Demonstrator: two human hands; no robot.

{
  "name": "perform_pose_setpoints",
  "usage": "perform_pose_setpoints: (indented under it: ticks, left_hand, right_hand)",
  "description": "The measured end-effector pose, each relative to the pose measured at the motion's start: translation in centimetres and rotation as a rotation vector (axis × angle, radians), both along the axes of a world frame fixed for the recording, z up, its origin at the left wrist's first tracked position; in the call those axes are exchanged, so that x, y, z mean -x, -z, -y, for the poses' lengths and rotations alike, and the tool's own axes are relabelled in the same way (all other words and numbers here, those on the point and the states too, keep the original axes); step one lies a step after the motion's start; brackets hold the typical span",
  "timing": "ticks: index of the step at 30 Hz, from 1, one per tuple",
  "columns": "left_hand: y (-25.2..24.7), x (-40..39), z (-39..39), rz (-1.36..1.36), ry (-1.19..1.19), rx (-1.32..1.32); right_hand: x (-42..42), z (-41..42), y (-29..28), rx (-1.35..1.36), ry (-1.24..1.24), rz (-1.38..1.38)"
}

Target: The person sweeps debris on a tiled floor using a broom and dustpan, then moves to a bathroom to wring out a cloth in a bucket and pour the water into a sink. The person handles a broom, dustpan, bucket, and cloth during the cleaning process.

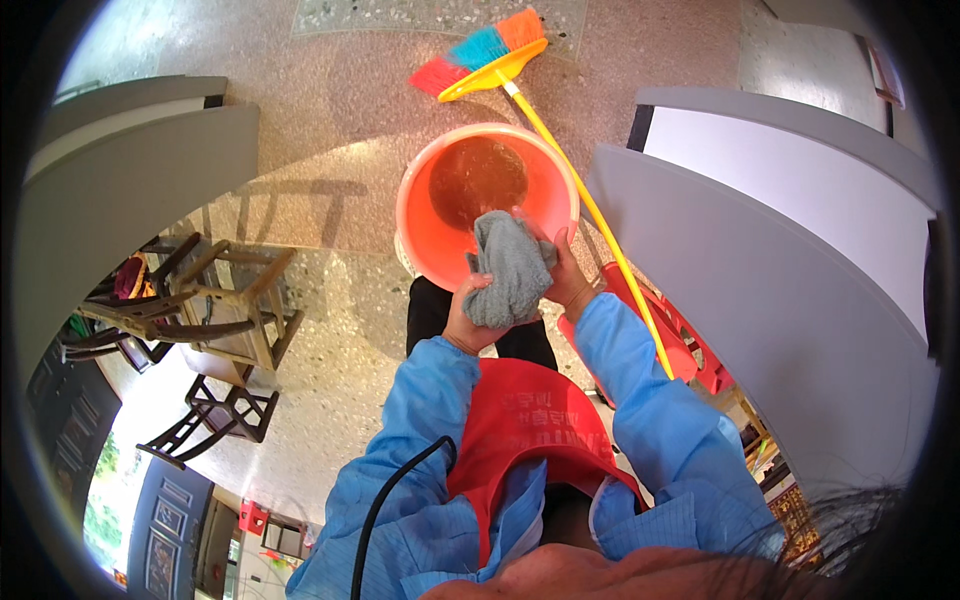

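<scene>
A bunched grey cloth (pixel 510 266) is held between both hands over the near rim of an orange plastic bucket (pixel 551 195). My left hand (pixel 469 319) grips the cloth from its left and underside. On the opposite side my right hand (pixel 566 270) has hold of it, with some fingers hidden behind the folds. Brownish water (pixel 478 176) covers the bottom of the bucket. Below the cloth, the front of a red apron (pixel 532 405) with printed writing shows between the blue sleeves.
A broom with a yellow handle (pixel 600 206) leans along the bucket's right side, its coloured bristles (pixel 480 49) beyond. Grey panels (pixel 750 277) flank both sides. Wooden chairs (pixel 232 307) stand at left on the speckled floor (pixel 330 300); a red plastic chair (pixel 694 345) is at right.
</scene>
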State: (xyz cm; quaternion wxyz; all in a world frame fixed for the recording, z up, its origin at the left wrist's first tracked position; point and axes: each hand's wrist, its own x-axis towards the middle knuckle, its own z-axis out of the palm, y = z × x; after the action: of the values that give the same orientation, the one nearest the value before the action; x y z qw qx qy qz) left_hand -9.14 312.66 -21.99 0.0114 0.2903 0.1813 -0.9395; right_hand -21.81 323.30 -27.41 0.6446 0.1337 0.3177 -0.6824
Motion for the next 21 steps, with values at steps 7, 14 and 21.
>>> perform_pose_setpoints:
  ticks: [7, 14, 21]
  left_hand:
    - [0.5, -0.8, -1.1, 0.024, 0.086, 0.022]
    - [0.5, 0.5, 1.7, 0.224, 0.57, 0.472]
    - [5.3, 0.5, 1.1, 0.23, 0.778, 1.132]
  right_hand:
    - [1.3, 3.9, -2.2, 0.1, -0.067, -0.232]
    - [1.9, 5.6, 0.3, -0.165, -0.382, -0.802]
    - [-0.2, 5.6, 4.6, -0.313, -0.513, -1.04]
